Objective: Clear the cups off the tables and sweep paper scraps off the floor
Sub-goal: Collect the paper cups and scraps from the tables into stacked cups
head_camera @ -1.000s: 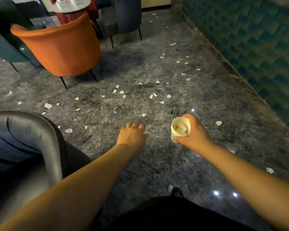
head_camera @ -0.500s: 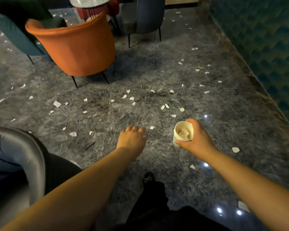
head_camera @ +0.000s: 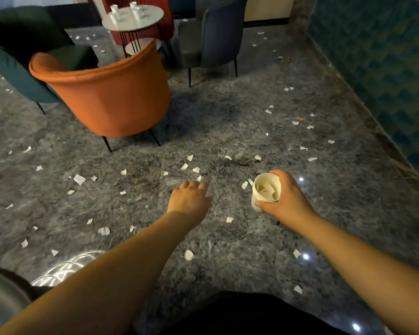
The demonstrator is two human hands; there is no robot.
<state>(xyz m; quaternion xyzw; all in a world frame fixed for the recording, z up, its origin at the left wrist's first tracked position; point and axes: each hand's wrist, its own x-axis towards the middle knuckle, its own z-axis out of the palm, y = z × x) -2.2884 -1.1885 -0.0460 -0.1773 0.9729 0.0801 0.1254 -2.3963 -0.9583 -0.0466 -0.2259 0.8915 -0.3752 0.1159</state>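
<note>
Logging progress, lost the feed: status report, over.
Right hand grips white paper cup stack; left hand open, empty. White cups on round grey table. Orange tub chair ahead.

left hand fingertips hidden | cup base hidden | table cups tiny
</note>
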